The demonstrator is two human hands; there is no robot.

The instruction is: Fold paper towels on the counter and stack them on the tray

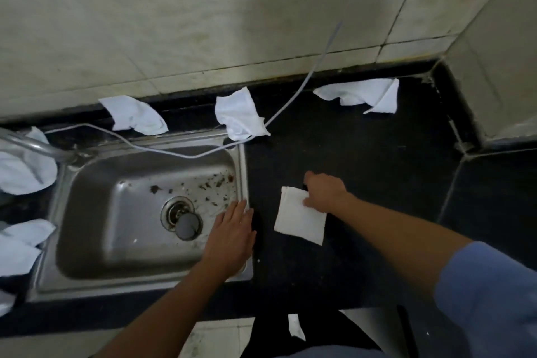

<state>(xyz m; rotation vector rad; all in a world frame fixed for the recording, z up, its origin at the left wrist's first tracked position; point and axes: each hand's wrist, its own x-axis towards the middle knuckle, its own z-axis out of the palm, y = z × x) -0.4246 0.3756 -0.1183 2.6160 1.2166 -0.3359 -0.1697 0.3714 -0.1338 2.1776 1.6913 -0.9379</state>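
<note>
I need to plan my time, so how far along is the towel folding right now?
Early. One folded towel lies on the counter with the right hand on its corner. The left hand rests flat on the sink rim. At least five crumpled towels are left: three along the wall, two left of the sink. No tray shows, so nothing is visibly stacked.

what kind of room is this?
Probably a kitchen, well worn: a steel sink with a tap set in a black counter, tiled wall behind. The right hand holds a folded towel on the counter; loose towels lie along the wall.
</note>
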